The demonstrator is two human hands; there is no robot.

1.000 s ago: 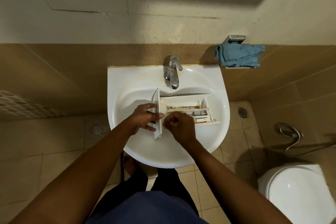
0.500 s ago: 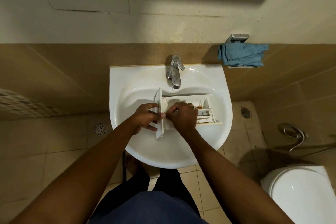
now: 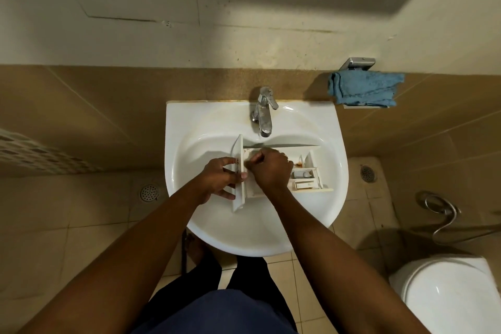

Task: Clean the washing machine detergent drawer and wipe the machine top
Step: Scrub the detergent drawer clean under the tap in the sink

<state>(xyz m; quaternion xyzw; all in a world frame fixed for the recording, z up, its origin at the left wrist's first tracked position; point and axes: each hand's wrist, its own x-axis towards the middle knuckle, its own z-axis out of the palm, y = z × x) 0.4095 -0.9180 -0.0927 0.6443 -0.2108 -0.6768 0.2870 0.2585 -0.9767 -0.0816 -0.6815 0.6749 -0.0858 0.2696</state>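
Note:
A white detergent drawer (image 3: 306,175) lies in the white sink (image 3: 320,214), under the tap, with its front panel to the left. Brown grime marks its inner walls and right-hand compartments. My left hand (image 3: 217,180) grips the front panel, thumb on the inner face and fingers on the outer face. My right hand (image 3: 271,168) is inside the drawer's left compartment, just behind the panel. Its fingers are curled tight, knuckles up, and whatever lies under them is hidden. A blue cloth (image 3: 364,88) hangs on a wall holder to the right of the sink.
A chrome tap (image 3: 263,114) stands at the back of the sink, with no water visible. A white toilet (image 3: 450,295) is at the lower right, with a spray hose (image 3: 439,209) on the wall above it. Floor drains sit on both sides of the sink.
My right hand has moved from the drawer's near edge up and into the left compartment, close to the front panel. My left hand has kept its hold on the panel.

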